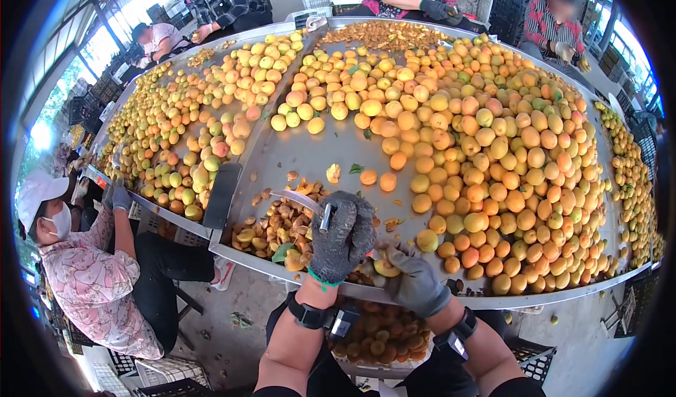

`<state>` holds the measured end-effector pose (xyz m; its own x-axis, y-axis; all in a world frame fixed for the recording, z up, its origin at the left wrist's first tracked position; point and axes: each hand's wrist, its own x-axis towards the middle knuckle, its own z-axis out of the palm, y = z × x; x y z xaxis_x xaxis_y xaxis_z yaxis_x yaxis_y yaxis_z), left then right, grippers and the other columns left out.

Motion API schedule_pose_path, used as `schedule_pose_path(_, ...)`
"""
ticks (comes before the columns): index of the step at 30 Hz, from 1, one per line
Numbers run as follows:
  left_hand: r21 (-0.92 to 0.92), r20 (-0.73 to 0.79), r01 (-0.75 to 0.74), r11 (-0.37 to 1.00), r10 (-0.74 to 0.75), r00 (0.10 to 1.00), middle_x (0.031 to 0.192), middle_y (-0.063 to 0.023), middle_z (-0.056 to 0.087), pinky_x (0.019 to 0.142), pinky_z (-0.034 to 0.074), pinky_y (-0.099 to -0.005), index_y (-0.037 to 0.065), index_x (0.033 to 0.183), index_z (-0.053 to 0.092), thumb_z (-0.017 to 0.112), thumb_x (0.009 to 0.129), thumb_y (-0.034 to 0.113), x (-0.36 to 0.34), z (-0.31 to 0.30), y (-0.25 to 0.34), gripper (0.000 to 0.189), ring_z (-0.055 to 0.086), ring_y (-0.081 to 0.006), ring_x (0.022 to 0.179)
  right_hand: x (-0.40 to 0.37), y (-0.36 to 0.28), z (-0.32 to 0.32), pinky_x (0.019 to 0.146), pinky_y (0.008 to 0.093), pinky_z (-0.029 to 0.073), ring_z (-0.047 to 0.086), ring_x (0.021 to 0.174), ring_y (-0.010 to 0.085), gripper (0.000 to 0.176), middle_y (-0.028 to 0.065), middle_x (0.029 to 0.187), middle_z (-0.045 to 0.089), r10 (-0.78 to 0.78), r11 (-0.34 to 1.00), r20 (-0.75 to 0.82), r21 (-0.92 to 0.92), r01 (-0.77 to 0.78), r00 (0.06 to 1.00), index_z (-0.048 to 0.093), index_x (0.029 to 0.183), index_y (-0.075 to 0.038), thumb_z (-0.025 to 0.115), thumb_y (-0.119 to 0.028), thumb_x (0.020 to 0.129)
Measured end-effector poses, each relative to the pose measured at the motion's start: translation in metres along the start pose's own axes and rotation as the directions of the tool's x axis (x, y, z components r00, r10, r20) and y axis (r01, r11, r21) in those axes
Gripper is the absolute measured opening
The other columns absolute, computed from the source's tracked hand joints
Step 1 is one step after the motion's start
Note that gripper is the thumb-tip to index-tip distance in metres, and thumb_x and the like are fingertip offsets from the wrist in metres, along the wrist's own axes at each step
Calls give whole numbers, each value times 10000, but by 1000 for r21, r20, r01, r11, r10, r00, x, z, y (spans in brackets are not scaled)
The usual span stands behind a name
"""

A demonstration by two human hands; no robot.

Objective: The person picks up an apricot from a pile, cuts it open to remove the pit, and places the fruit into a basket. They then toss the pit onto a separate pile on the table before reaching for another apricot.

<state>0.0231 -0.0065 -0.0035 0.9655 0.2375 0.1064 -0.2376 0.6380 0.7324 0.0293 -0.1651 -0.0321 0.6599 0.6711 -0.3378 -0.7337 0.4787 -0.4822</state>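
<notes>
My left hand (343, 233), in a dark grey knit glove, is closed around a small curved knife (298, 200). Its blade points left, over a heap of cut apricot pieces and pits (285, 221). To the right, at the table's near edge, my right hand (421, 281) in a grey glove pinches a yellowish apricot (386, 267) between thumb and fingers. A green leaf (283, 252) lies on the heap beside my left wrist. Just beyond the hands, loose apricots (387, 181) rest on the metal surface.
A large pile of whole apricots (521, 150) covers the right of the metal table (303, 150). Below its near edge stands a crate of apricot halves (380, 333). A masked co-worker (105, 270) sits at left; other people sit along the far side. A dark phone-like slab (222, 195) lies by the divider.
</notes>
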Motion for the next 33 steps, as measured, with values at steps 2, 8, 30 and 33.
schedule_pose_path(2, 49, 1, -12, 999, 12, 1000, 647, -31, 571, 416, 370, -231, 38, 921, 591, 627, 909, 214, 1, -2, 1, 180, 488, -95, 464, -5, -5, -6, 760, 297, 515, 616, 877, 207, 277, 109, 1177, 567, 136, 991, 137, -19, -135, 981, 484, 1226, -56, 442, -201, 994)
schedule_pose_path(8, 1, 21, 72, 997, -72, 997, 699, -27, 581, 458, 415, -228, 18, 994, 595, 612, 897, 159, 6, 1, -3, 172, 520, -107, 519, -1, 10, -14, 618, 274, 470, 605, 772, 174, 273, 72, 993, 584, 58, 998, 75, -9, -57, 995, 512, 1182, -45, 446, -230, 993)
schedule_pose_path(30, -51, -109, -115, 992, 109, 988, 546, -35, 474, 363, 315, -254, 46, 939, 566, 568, 956, 222, 2, 11, -6, 177, 376, -111, 374, -7, 11, 0, 547, 199, 361, 471, 606, 71, 344, -1, 790, 528, -101, 887, 92, -443, 131, 991, 494, 1191, -68, 435, -355, 1012)
schedule_pose_path(33, -98, -98, -84, 992, 75, 992, 557, -39, 482, 366, 321, -253, 46, 938, 563, 564, 957, 195, 1, 11, -7, 150, 387, -110, 377, -10, 13, 4, 525, 194, 336, 445, 580, 65, 341, -6, 780, 515, -123, 882, 34, -454, 125, 992, 493, 1170, -70, 434, -366, 1010)
